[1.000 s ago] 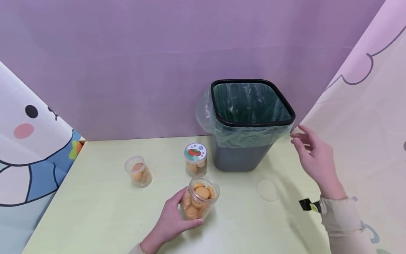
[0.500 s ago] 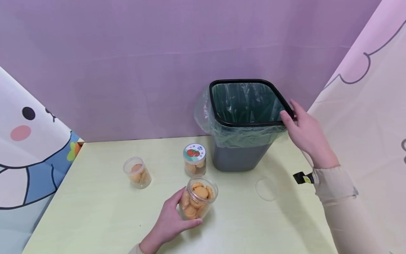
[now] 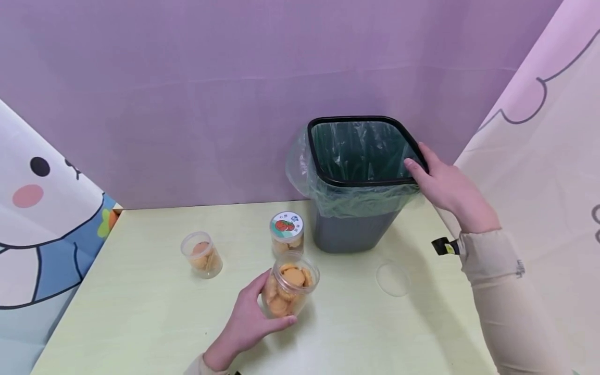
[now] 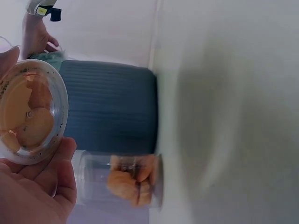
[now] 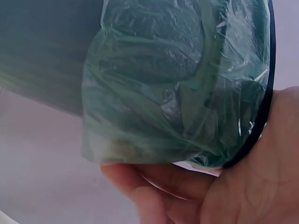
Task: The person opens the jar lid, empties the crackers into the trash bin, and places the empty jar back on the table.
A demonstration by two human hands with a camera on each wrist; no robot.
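My left hand [image 3: 246, 315] grips a clear open jar of round biscuits [image 3: 287, 291], raised over the table. The left wrist view shows the jar's base [image 4: 32, 112], with biscuits behind the clear plastic. At the right, my right hand [image 3: 452, 190] holds the black rim [image 3: 365, 183] of a grey bin [image 3: 349, 232], thumb over the edge. A thin green bag [image 3: 361, 205] lines this bin and folds down outside it. In the right wrist view, fingers [image 5: 177, 184] curl below the bag's overhang [image 5: 154, 107].
A jar with a tomato-printed lid [image 3: 287, 225] stands left of the bin. Further left is a smaller-looking clear tub [image 3: 202, 255] with a few biscuits. A clear round lid [image 3: 392, 278] lies on the pale table [image 3: 140, 312]. A purple backdrop [image 3: 187, 104] rises behind.
My right hand has moved left from beside the bin and taken hold of its rim. My left hand and its biscuit jar have risen slightly.
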